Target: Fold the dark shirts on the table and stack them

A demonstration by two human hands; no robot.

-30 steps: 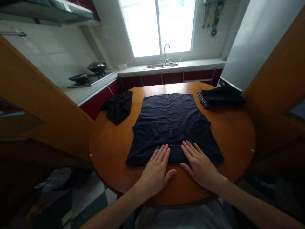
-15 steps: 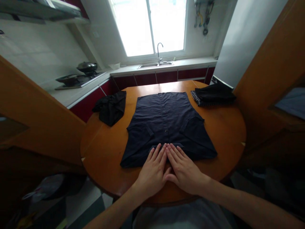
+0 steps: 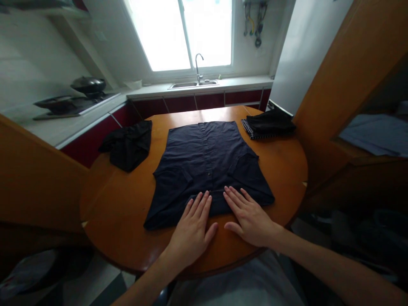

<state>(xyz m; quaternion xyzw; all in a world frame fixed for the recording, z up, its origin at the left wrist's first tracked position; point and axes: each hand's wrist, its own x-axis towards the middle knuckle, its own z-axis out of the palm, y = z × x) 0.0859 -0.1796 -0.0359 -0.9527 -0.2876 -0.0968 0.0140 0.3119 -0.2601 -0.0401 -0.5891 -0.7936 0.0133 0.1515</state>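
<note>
A dark navy button shirt [image 3: 207, 161] lies spread flat on the round wooden table [image 3: 283, 165], collar end toward me. My left hand [image 3: 191, 229] rests palm down on the shirt's near edge, fingers stretched out together. My right hand [image 3: 248, 214] lies flat beside it on the collar area, fingers spread. Neither hand holds anything. A small gap separates the two hands.
A crumpled black garment [image 3: 127, 144] lies at the table's left. A folded dark garment [image 3: 269, 123] sits at the far right edge. Behind are a counter with a sink [image 3: 194, 84], a stove with a pan [image 3: 87, 85], and wooden panels on both sides.
My hands came together at the shirt's collar, then slid apart again while staying flat. The camera view has shifted, so everything sits further left in the picture.
</note>
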